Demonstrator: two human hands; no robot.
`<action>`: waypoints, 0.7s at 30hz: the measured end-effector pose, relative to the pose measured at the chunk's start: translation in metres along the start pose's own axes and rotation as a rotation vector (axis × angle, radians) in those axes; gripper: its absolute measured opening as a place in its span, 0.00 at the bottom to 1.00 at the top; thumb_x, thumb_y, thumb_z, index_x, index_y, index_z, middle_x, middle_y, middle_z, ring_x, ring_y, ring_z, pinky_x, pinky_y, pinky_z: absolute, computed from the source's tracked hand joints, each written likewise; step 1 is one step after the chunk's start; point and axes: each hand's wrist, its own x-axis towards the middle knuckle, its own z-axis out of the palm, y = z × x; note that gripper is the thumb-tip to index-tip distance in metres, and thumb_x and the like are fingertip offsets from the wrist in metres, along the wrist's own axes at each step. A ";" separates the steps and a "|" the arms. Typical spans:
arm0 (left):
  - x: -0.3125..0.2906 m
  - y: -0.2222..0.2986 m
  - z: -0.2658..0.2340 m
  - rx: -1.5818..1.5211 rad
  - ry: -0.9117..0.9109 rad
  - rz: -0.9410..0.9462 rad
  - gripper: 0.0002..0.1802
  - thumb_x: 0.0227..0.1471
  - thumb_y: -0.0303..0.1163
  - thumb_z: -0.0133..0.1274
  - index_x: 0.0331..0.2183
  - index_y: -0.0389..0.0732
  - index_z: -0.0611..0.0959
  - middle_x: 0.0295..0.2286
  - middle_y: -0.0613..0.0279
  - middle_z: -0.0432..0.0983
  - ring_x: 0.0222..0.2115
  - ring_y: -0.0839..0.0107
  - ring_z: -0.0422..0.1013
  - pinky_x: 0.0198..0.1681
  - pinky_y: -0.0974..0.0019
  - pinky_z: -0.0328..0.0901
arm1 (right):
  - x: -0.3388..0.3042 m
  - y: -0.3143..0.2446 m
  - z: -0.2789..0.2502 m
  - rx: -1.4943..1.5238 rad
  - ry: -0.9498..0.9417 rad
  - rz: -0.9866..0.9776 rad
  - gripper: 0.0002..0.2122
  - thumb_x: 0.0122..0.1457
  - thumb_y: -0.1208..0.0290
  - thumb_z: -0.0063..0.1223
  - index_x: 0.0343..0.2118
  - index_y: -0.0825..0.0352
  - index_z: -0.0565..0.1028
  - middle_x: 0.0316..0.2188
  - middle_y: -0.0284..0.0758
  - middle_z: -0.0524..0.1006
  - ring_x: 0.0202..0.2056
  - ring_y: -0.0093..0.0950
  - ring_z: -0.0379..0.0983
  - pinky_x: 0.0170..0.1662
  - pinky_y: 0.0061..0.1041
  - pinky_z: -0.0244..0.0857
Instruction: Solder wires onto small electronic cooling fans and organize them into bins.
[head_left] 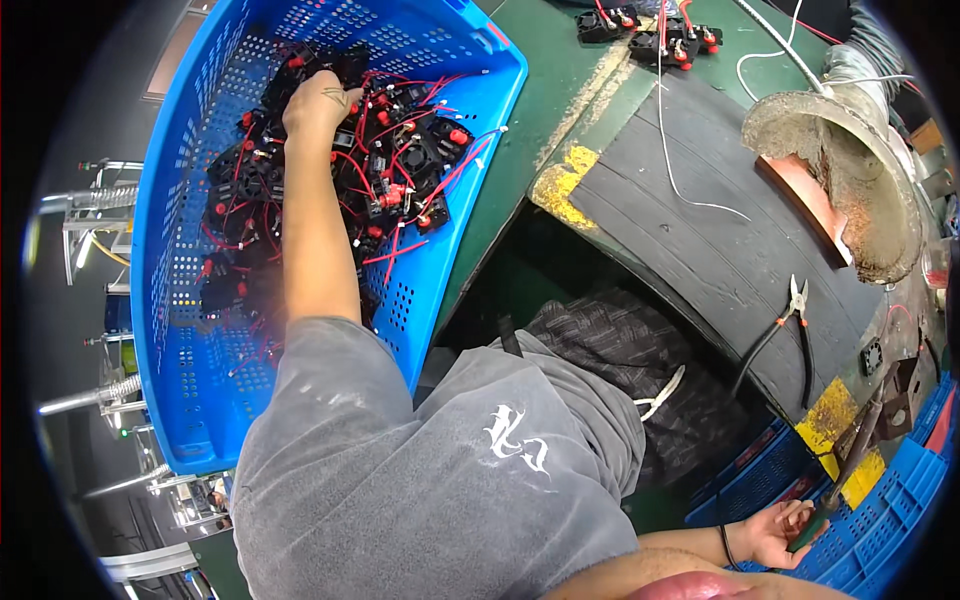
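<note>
My left hand (320,105) reaches down into a large blue perforated crate (400,345). Its fingers are curled among black cooling fans (420,155) with red leads and red parts; the fingertips are hidden, so what they grip, if anything, does not show. At the lower right, my right hand (778,532) is closed round the green handle of a soldering iron (848,468), its shaft slanting up and away. Pliers (795,320) with black grips lie on the dark work mat (690,240), in front of the right hand.
More fans (660,42) sit on the green bench at the far side. A dusty hood (880,190) stands at the right, above a copper-coloured plate (805,205). Thin pale wire (672,175) crosses the mat. Another blue crate (885,520) is at the lower right.
</note>
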 end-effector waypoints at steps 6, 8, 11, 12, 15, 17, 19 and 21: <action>0.008 -0.009 0.012 -0.136 -0.086 0.001 0.22 0.46 0.50 0.59 0.38 0.45 0.88 0.38 0.49 0.82 0.43 0.51 0.77 0.48 0.55 0.69 | -0.002 -0.007 -0.007 -0.045 -0.044 -0.008 0.19 0.56 0.59 0.50 0.40 0.72 0.78 0.23 0.36 0.64 0.22 0.23 0.54 0.22 0.19 0.45; 0.008 -0.014 0.016 -0.226 0.058 -0.044 0.22 0.46 0.51 0.57 0.37 0.46 0.89 0.37 0.51 0.83 0.42 0.52 0.77 0.48 0.55 0.69 | 0.001 -0.008 -0.014 0.002 -0.111 0.007 0.19 0.56 0.60 0.50 0.41 0.73 0.78 0.22 0.36 0.65 0.23 0.24 0.56 0.23 0.19 0.46; 0.012 -0.022 0.026 -0.296 0.146 -0.087 0.23 0.45 0.52 0.56 0.36 0.46 0.89 0.35 0.53 0.83 0.41 0.54 0.78 0.47 0.57 0.69 | -0.006 -0.003 0.004 -0.074 0.027 -0.059 0.19 0.55 0.60 0.51 0.41 0.72 0.79 0.23 0.37 0.66 0.23 0.25 0.57 0.23 0.19 0.46; 0.012 -0.024 0.028 -0.334 0.207 -0.124 0.23 0.45 0.52 0.56 0.37 0.46 0.89 0.34 0.54 0.84 0.40 0.56 0.79 0.46 0.58 0.69 | -0.006 -0.002 0.006 -0.076 0.025 -0.058 0.19 0.55 0.60 0.51 0.41 0.72 0.79 0.23 0.37 0.66 0.23 0.25 0.57 0.23 0.19 0.46; 0.015 -0.028 0.029 -0.445 0.136 -0.200 0.20 0.46 0.51 0.57 0.37 0.49 0.89 0.39 0.53 0.82 0.43 0.51 0.77 0.48 0.55 0.70 | -0.006 -0.001 0.008 -0.077 0.016 -0.046 0.19 0.55 0.60 0.51 0.41 0.72 0.79 0.23 0.37 0.67 0.24 0.25 0.57 0.24 0.20 0.47; 0.013 -0.031 0.032 -0.461 0.147 -0.196 0.21 0.47 0.51 0.56 0.37 0.49 0.89 0.39 0.53 0.82 0.43 0.51 0.77 0.48 0.55 0.70 | -0.002 -0.004 0.004 -0.050 -0.095 0.028 0.19 0.55 0.60 0.52 0.41 0.72 0.79 0.23 0.37 0.67 0.24 0.25 0.57 0.24 0.20 0.47; 0.012 -0.030 0.029 -0.479 0.165 -0.184 0.21 0.47 0.51 0.56 0.38 0.49 0.88 0.39 0.53 0.82 0.43 0.50 0.77 0.48 0.54 0.70 | 0.000 -0.006 0.001 -0.035 -0.104 0.025 0.19 0.55 0.60 0.53 0.41 0.72 0.79 0.23 0.37 0.67 0.24 0.25 0.58 0.24 0.20 0.47; 0.011 -0.026 0.022 -0.394 0.086 -0.067 0.20 0.50 0.50 0.56 0.38 0.48 0.88 0.39 0.52 0.82 0.44 0.49 0.76 0.48 0.53 0.69 | -0.002 -0.005 0.005 -0.019 -0.115 0.024 0.19 0.55 0.60 0.53 0.41 0.72 0.79 0.23 0.37 0.67 0.24 0.25 0.58 0.24 0.20 0.47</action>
